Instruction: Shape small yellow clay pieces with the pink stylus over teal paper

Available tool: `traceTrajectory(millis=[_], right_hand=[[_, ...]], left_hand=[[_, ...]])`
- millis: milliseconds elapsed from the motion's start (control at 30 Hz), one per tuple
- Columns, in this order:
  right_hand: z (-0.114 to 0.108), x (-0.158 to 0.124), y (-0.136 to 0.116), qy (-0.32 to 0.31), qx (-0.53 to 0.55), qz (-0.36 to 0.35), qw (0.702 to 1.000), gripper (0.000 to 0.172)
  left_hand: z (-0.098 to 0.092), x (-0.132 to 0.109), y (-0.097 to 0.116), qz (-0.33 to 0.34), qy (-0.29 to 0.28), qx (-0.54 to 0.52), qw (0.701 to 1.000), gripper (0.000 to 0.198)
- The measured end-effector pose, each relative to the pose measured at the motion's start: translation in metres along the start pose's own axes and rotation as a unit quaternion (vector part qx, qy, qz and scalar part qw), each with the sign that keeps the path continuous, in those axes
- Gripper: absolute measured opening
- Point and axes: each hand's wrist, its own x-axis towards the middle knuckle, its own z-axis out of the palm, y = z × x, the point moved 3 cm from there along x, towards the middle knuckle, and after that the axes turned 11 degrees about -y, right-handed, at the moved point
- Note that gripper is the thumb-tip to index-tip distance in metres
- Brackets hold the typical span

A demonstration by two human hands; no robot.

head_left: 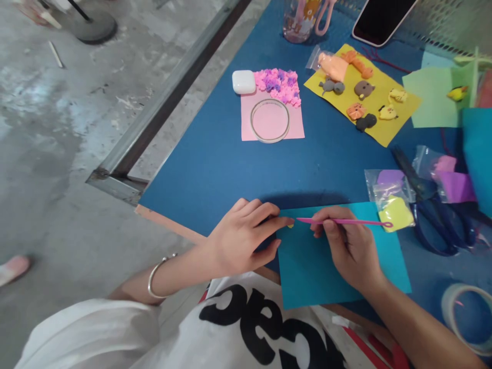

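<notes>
My right hand [351, 248] grips a thin pink plastic clay-modelling tool [357, 222], held level with its pointed tip toward the left. That tip is close to a tiny yellow piece of clay [291, 225] at the left edge of a blue paper sheet [307, 277]. With fingers spread, my left hand [246, 236] reaches over from the left, its index fingertip touching or just over the yellow piece. By the right end of the tool is a clear bag of yellow clay [395, 212].
Pink paper [249, 130] carries small flowers [280, 84], a ring [269, 120] and a white case [243, 82]. Clay animals [364, 89] sit on yellow paper [384, 134]. Scissors [426, 200], a tape roll [449, 307], a phone [382, 20] and a cup [298, 23] stand around.
</notes>
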Motion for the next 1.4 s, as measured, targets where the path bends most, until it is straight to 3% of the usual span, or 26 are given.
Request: traceTrajectory(millis=[467,733,933,1067,1233,1400], right_hand=[[-0.001,0.001,-0.001,-0.012,-0.009,-0.004,1.0,0.014],[0.0,0.001,0.0,0.002,0.012,-0.003,1.0,0.015],[0.0,0.0,0.004,0.004,0.03,0.001,1.0,0.014],[0.001,0.001,0.006,0.011,0.048,-0.009,0.999,0.013],[0.004,0.0,0.008,0.025,0.093,-0.007,0.995,0.016],[0.007,0.002,0.009,0.052,0.151,-0.01,0.987,0.022]], left_hand=[[-0.002,0.0,-0.001,-0.008,0.009,-0.031,0.999,0.037],[0.0,-0.001,0.001,0.04,0.027,0.012,0.999,0.027],[0.002,-0.002,0.008,0.057,0.079,0.103,0.99,0.027],[0.003,-0.003,0.012,0.08,0.08,0.137,0.984,0.027],[0.003,0.001,0.013,0.047,0.102,0.121,0.986,0.014],[0.004,0.011,0.016,0.02,0.119,0.147,0.982,0.014]])
